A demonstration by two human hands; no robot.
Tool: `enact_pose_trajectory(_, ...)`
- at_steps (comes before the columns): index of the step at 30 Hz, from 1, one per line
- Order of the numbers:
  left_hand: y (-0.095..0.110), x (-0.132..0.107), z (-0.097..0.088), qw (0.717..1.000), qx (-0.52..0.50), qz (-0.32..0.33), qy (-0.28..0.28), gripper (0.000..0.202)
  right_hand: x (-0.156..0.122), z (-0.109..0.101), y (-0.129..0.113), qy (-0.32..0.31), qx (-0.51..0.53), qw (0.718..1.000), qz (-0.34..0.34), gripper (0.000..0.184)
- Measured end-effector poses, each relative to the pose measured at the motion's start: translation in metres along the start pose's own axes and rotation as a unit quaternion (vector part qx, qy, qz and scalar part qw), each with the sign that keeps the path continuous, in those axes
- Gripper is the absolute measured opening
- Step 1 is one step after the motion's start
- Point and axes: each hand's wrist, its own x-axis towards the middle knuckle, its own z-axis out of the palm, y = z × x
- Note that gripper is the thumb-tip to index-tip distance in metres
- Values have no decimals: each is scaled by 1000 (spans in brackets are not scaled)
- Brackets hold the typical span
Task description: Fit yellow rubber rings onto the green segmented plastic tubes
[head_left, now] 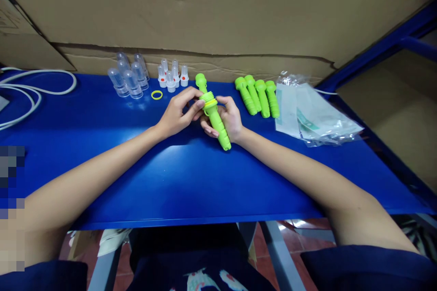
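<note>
a green tube [216,120] sits mid-desk, tilted, a yellow ring [210,102] round its threaded collar. the right hand [228,119] is curled shut around its shaft; the left hand [178,111] pinches the collar with thumb and fingers. toward the desk's [102,154] back edge stand clear caps [129,76], small white nozzles [172,76] and a loose ring [156,95]. four more tubes [258,95] lie right of the hands, plastic bags [312,116] near the right edge, white cable [34,91] at the left.

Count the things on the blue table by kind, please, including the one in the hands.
Green plastic tubes: 5, one held in both hands
Clear caps: 5
Small white nozzles: 6
Yellow ring: 1
Plastic bags: 1 pile
Total: 18
</note>
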Motion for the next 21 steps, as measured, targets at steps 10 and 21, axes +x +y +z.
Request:
enact_pose_trajectory(10,-25,0,1,993,50,-27,107,50,1,6,7,27,-20,998,-55,48)
enact_pose_trajectory(21,-19,-1,-1,996,46,-17,77,48,0,5,6,40,-26,998,-37,44)
